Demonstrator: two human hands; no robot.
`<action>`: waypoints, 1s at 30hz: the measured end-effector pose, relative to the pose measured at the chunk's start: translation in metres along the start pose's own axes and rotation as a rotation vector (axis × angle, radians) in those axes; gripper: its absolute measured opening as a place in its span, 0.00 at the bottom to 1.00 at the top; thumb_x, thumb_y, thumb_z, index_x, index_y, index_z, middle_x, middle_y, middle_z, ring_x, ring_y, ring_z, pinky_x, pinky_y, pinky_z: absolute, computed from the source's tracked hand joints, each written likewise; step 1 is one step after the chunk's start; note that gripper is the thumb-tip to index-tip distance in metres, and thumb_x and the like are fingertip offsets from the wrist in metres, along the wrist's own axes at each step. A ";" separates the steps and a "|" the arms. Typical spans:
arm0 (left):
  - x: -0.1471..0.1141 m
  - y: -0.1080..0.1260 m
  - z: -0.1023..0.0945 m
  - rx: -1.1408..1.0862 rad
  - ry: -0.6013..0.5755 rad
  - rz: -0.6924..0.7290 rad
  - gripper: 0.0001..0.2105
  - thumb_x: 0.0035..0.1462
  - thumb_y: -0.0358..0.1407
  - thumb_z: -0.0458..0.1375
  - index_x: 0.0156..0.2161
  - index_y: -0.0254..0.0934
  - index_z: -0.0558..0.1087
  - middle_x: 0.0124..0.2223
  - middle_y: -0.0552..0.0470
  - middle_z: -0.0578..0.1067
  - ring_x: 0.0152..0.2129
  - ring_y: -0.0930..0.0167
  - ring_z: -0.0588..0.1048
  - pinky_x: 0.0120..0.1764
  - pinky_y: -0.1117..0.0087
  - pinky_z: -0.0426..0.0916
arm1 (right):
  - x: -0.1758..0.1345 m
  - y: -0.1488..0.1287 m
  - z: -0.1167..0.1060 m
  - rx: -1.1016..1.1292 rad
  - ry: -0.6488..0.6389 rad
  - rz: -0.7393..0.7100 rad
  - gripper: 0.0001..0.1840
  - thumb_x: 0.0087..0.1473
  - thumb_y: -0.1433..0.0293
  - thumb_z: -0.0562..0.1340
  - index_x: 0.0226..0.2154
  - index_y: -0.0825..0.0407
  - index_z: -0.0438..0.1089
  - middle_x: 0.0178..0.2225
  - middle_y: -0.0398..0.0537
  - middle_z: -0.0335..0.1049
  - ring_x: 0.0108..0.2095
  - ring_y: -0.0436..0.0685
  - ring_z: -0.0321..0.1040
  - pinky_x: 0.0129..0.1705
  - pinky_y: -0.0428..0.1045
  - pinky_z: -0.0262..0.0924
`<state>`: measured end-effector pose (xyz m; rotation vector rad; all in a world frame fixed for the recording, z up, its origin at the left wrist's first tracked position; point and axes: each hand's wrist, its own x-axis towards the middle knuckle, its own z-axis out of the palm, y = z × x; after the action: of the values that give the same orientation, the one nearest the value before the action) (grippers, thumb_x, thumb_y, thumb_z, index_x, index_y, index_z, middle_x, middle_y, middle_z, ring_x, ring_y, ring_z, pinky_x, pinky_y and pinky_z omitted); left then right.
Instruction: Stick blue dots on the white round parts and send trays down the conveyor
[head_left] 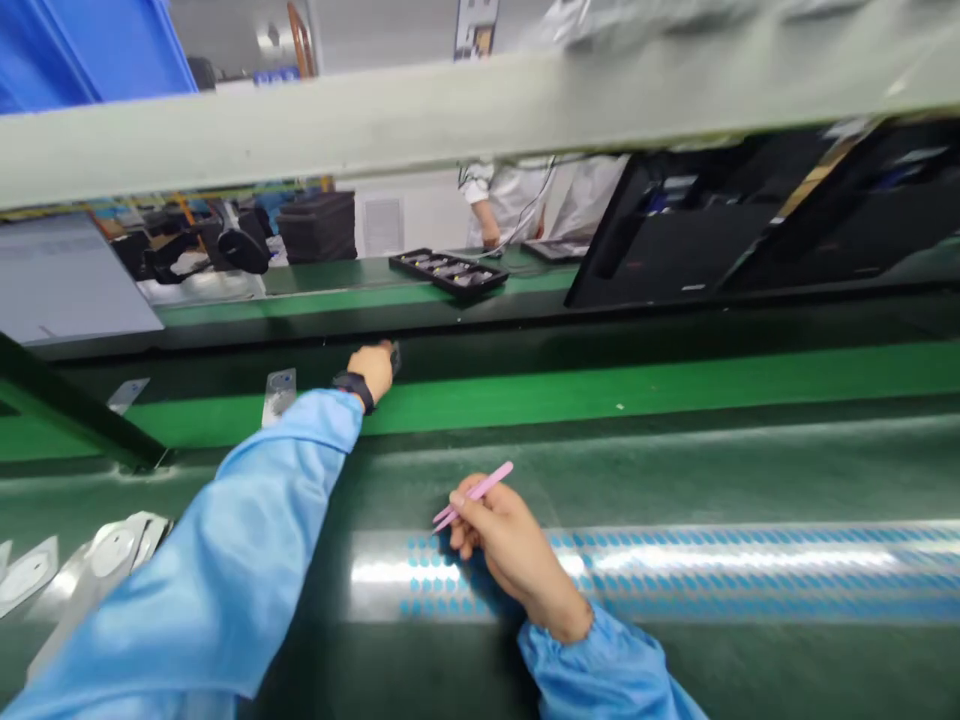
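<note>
Right hand (517, 550), nearer blue-dotted strip (690, 572) running rightward beneath it, pinches pink tweezers (489, 483); left hand (373, 370) farther forward, grip unclear.

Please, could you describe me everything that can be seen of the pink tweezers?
The tweezers are slim and plain pink, with two narrow arms; whether plastic or coated metal, the picture cannot settle. They are held slantwise between the thumb and fingers of the right hand, the blunt end up and to the right. The tips stand slightly apart, pointing down-left near the upper edge of the blue-dotted strip; whether they touch it is unclear.
</note>
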<state>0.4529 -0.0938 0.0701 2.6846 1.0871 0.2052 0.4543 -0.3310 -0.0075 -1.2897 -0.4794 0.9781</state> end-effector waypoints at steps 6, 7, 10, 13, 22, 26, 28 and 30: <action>-0.108 -0.064 -0.022 -0.156 -0.015 -0.035 0.17 0.53 0.29 0.51 0.46 0.37 0.75 0.44 0.52 0.78 0.40 0.69 0.75 0.43 0.73 0.68 | -0.002 0.003 0.002 -0.251 -0.062 0.026 0.19 0.43 0.54 0.66 0.24 0.51 0.62 0.14 0.41 0.66 0.14 0.49 0.63 0.17 0.43 0.57; -0.134 -0.073 -0.016 -0.195 -0.033 -0.036 0.16 0.53 0.31 0.52 0.45 0.37 0.75 0.43 0.53 0.79 0.38 0.69 0.76 0.43 0.72 0.69 | -0.003 0.004 0.004 -0.295 -0.085 0.046 0.19 0.44 0.55 0.66 0.24 0.51 0.62 0.14 0.41 0.67 0.15 0.49 0.63 0.17 0.43 0.58; -0.208 -0.093 0.012 -0.415 -0.110 -0.147 0.15 0.52 0.35 0.51 0.42 0.37 0.76 0.40 0.51 0.79 0.37 0.66 0.76 0.42 0.69 0.69 | -0.007 0.009 0.009 -0.413 -0.115 0.086 0.17 0.45 0.56 0.66 0.24 0.52 0.63 0.16 0.42 0.68 0.16 0.50 0.66 0.17 0.44 0.60; -0.256 -0.102 0.031 -0.541 -0.216 -0.233 0.14 0.52 0.37 0.51 0.41 0.37 0.75 0.38 0.50 0.79 0.34 0.67 0.77 0.38 0.69 0.70 | -0.009 0.011 0.013 -0.485 -0.098 0.105 0.16 0.45 0.58 0.66 0.23 0.52 0.63 0.17 0.43 0.69 0.17 0.50 0.67 0.18 0.44 0.62; -0.265 -0.098 0.020 -0.158 -0.252 0.042 0.12 0.56 0.36 0.56 0.45 0.38 0.73 0.42 0.47 0.77 0.42 0.61 0.73 0.46 0.60 0.65 | -0.016 0.022 0.019 -0.523 -0.154 0.150 0.14 0.46 0.61 0.65 0.25 0.52 0.63 0.18 0.43 0.70 0.18 0.51 0.69 0.19 0.44 0.63; -0.246 -0.099 0.039 -0.161 -0.176 0.197 0.18 0.47 0.37 0.66 0.45 0.40 0.73 0.53 0.45 0.71 0.55 0.56 0.63 0.54 0.53 0.60 | -0.016 0.027 0.019 -0.560 -0.110 0.144 0.09 0.49 0.65 0.62 0.26 0.52 0.62 0.19 0.43 0.71 0.18 0.51 0.69 0.20 0.45 0.64; -0.242 -0.099 0.047 -0.147 -0.179 0.215 0.21 0.43 0.37 0.69 0.45 0.41 0.73 0.56 0.45 0.69 0.57 0.53 0.59 0.54 0.49 0.57 | -0.016 0.026 0.020 -0.575 -0.124 0.154 0.08 0.49 0.66 0.62 0.25 0.52 0.62 0.19 0.43 0.71 0.19 0.51 0.69 0.20 0.44 0.64; -0.243 -0.099 0.052 -0.147 -0.185 0.234 0.20 0.44 0.37 0.69 0.45 0.42 0.73 0.56 0.45 0.69 0.57 0.53 0.59 0.53 0.47 0.56 | -0.017 0.025 0.021 -0.589 -0.131 0.172 0.08 0.49 0.67 0.62 0.25 0.51 0.62 0.19 0.43 0.71 0.19 0.51 0.69 0.20 0.44 0.64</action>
<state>0.2249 -0.2035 -0.0169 2.6309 0.6776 0.0715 0.4206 -0.3334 -0.0215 -1.8217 -0.8080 1.1131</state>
